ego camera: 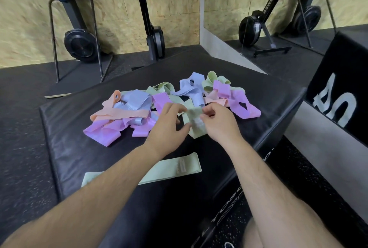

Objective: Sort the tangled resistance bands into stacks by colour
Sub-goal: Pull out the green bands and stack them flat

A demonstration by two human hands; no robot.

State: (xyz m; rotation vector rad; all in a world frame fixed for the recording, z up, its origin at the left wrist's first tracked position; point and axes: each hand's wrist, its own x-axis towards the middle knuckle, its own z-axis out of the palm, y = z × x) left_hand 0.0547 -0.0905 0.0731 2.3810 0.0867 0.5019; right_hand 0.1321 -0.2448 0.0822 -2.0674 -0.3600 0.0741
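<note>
**A:** Where does the person have the hands?

**B:** Both are out over the black padded surface (69, 128), close together. The left hand (167, 126) and the right hand (221, 126) each pinch the same pale green band (194, 123), one on either side, with fingers curled at its edges.

**A:** Is that band off the surface?

**B:** Its upper part is bunched between the two hands. Its lower end lies on the surface just below them.

**A:** And the other bands?

**B:** The tangled pile (159, 100) sits just beyond the hands and spreads to both sides. Left of the left hand lie purple bands (103, 134), with an orange band (119, 113) across them and a blue band (137, 99) behind. Beyond the right hand are a second blue band (191, 90), a looped green band (211, 80) and a pink-purple band (243, 108).

**A:** Is anything set apart?

**B:** One flat green band (173, 170) lies alone, nearer the person than the hands and well apart from the pile. The left forearm crosses it in view.

**A:** What stands farther off?

**B:** Rowing machines (81, 44) stand against a chipboard wall, far beyond the pile.
</note>
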